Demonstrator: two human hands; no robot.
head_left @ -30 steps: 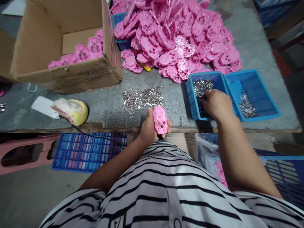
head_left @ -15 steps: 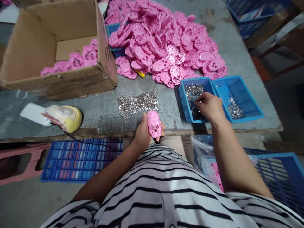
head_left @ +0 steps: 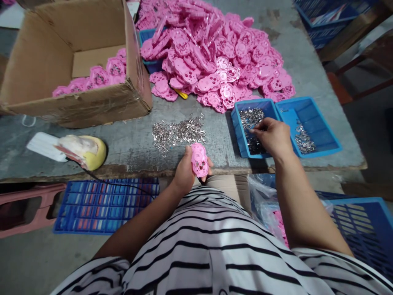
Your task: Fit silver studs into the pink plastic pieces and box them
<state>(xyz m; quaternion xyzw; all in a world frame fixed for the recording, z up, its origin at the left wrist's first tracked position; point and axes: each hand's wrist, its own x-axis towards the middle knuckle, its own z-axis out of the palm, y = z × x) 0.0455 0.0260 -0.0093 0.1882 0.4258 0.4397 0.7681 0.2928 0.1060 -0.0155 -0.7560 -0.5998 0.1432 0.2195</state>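
My left hand (head_left: 185, 171) is wrapped round a pink plastic piece (head_left: 199, 159), held upright at the table's front edge with its holed end down. Over the left blue bin (head_left: 243, 143) is my right hand (head_left: 274, 137), its thumb and fingers pinched together; what lies between the fingertips is too small to make out. Small silvery metal parts (head_left: 251, 119) fill that bin. Beside it stands a second blue bin (head_left: 330, 141) with fewer metal parts (head_left: 303, 139). Beyond my left hand, a loose heap of metal parts (head_left: 179, 132) lies on the table.
A big pile of pink pieces (head_left: 211, 53) covers the back of the table (head_left: 132, 153), with a yellow-handled tool (head_left: 181, 94) at its edge. An open cardboard box (head_left: 101, 104) holding pink pieces stands left. Nearer are a yellow and white object (head_left: 92, 153) and a cable.
My right hand has lifted slightly and shifted a little right over the left bin, fingers still pinched. My left hand keeps its hold on the pink piece, almost unmoved.
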